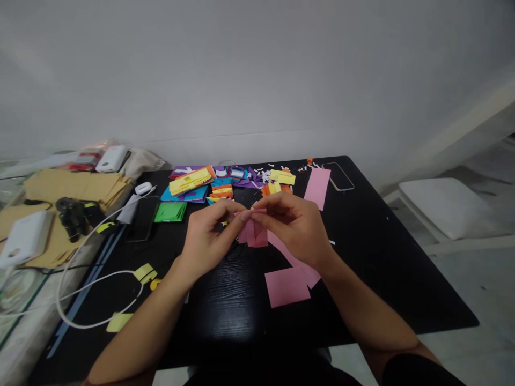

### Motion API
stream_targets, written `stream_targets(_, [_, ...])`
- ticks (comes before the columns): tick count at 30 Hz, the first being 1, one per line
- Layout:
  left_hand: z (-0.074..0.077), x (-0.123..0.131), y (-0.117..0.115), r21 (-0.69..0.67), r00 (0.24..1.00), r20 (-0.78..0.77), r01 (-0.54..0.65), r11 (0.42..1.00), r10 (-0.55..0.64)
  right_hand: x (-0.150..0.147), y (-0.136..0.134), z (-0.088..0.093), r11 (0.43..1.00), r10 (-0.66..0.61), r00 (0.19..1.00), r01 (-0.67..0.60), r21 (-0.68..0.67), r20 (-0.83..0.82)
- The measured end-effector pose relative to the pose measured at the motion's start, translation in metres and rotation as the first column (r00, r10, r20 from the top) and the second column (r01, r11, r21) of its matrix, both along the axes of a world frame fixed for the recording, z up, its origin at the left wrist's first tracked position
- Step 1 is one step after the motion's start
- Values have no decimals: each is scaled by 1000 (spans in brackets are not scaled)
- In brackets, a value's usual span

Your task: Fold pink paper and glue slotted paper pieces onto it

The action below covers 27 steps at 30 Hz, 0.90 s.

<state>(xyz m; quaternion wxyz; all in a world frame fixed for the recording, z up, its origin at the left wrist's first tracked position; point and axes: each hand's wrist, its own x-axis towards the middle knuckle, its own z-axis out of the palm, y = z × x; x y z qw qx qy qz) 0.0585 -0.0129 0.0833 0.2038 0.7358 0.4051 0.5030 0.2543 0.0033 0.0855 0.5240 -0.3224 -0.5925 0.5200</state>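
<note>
A small piece of folded pink paper (257, 236) hangs between my two hands above the black table. My left hand (215, 230) pinches its upper left edge between thumb and fingers. On the other side my right hand (295, 225) grips the upper right part, thumb against the fingertips. The two thumbs nearly meet at the paper's top. Under and beside my right hand lie a pink strip (287, 249) and a loose pink rectangle (287, 287). Another pink sheet (317, 187) rests farther back.
Stacked yellow paper (191, 181), green paper (171, 212) and purple scraps (251, 177) lie along the back. A dark phone (144, 219), a white cable (66, 279) and a white power bank (26, 238) are at the left. A white stool (450, 206) stands right of the black table (382, 268).
</note>
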Motion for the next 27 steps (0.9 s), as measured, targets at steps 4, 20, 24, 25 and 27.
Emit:
stream_targets(4, [-1,-2,1,-22,1000,-9,20,1000,-21,5,3,4,1000,-4,999,4,24,36])
stream_targets(20, [-8,-1,4,-184,999,51,-4,983,13,2,0,1,998,-54,998,54,9,34])
stream_targets(24, [-10,3,4,-201,992,126,4,980,21,0,-1,2,997,-83,996,83,-2,33])
stream_targets(25, [-10,4,4,-213,990,143,9,977,22,-1,-1,1,996,-92,995,92,-3,36])
stream_targets(27, [-10,5,4,-221,987,158,10,975,25,-1,-1,1,994,-105,994,106,-5,43])
